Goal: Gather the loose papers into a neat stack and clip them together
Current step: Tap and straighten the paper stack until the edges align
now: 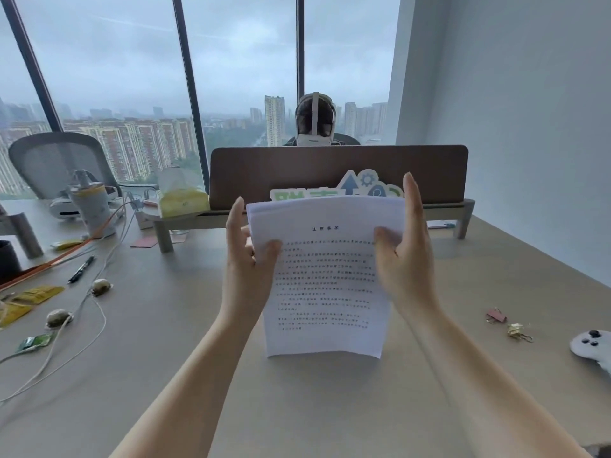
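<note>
A stack of white printed papers [325,292] stands upright on its bottom edge on the beige desk [185,325], in the middle of the view. My left hand [246,259] grips the stack's left edge, thumb in front. My right hand [403,256] holds the right edge, thumb on the front sheet and fingers stretched up along the side. Two binder clips lie on the desk to the right: a pink one [496,315] and a gold one [517,332].
A white game controller [593,348] lies at the right edge. To the left are cables, a black pen [81,269], yellow packets and a bottle [91,206]. A brown divider [337,170] on a shelf stands behind the papers, with a person seated beyond it.
</note>
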`<move>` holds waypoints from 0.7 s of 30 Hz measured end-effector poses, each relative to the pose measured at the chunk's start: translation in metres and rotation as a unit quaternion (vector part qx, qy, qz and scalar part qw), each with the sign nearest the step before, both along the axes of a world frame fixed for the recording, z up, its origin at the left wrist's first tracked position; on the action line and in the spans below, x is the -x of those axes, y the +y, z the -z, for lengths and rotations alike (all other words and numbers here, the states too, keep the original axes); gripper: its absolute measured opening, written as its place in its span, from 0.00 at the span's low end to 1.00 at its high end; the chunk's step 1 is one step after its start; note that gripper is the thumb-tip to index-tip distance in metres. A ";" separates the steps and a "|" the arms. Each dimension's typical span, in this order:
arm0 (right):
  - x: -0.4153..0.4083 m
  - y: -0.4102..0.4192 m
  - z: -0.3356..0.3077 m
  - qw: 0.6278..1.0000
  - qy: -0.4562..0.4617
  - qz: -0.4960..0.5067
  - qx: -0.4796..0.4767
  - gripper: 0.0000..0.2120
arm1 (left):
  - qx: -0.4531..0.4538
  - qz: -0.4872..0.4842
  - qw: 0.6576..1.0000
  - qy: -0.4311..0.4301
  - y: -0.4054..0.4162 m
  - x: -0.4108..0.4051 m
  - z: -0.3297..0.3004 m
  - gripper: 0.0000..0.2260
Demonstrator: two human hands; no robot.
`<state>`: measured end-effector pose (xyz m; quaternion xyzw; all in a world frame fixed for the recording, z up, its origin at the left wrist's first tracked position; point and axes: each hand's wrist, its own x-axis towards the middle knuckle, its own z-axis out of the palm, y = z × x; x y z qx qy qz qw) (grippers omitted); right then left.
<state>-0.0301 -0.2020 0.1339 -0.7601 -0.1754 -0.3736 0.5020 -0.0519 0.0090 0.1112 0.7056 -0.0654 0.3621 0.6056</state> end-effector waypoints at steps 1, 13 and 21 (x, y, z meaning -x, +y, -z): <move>-0.002 -0.001 -0.007 1.000 -0.019 0.009 0.020 0.35 | -0.027 -0.006 0.999 -0.029 0.001 -0.003 -0.010 0.35; -0.014 -0.008 -0.010 0.993 -0.059 0.008 0.099 0.18 | -0.226 -0.099 0.966 -0.072 0.008 -0.006 -0.043 0.18; -0.016 -0.014 -0.002 0.996 -0.051 -0.048 0.056 0.15 | -0.224 -0.095 0.966 -0.086 0.007 -0.006 -0.048 0.14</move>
